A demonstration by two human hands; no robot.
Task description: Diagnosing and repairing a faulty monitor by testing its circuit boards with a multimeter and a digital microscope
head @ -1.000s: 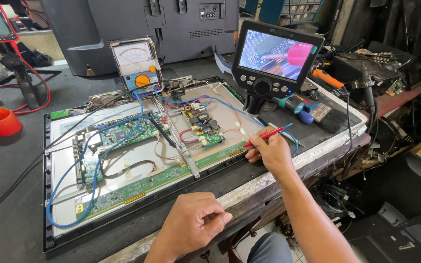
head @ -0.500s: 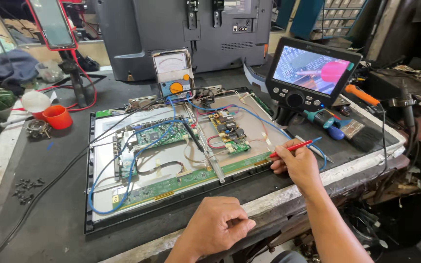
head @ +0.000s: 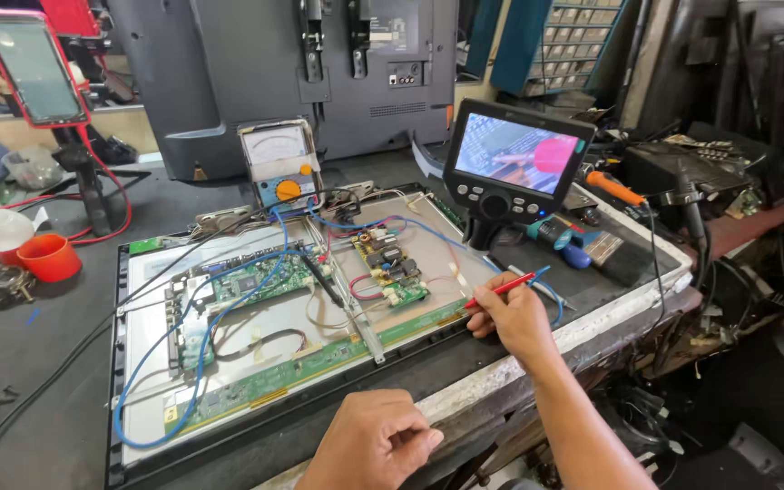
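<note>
An opened flat display panel [head: 256,363] lies face down on the bench, with green circuit boards [head: 247,283] and blue wires on its back. My right hand [head: 512,316] grips a red probe [head: 501,289], tip down at the panel's right lower edge, beside the small power board [head: 390,268]. My left hand [head: 374,446] rests at the bench's near edge, fingers curled, holding nothing. An analogue meter [head: 279,163] stands behind the panel.
A digital microscope screen [head: 514,159] stands on the right. A brush and an orange-handled tool [head: 614,189] lie beside it. An orange cup [head: 49,257] and a phone on a stand [head: 34,68] are at the left. Another dark monitor back [head: 319,73] stands behind.
The view has shifted and drawn nearer. My right hand keeps the red probe at the panel's right edge; my left hand stays at the bench's near edge.
</note>
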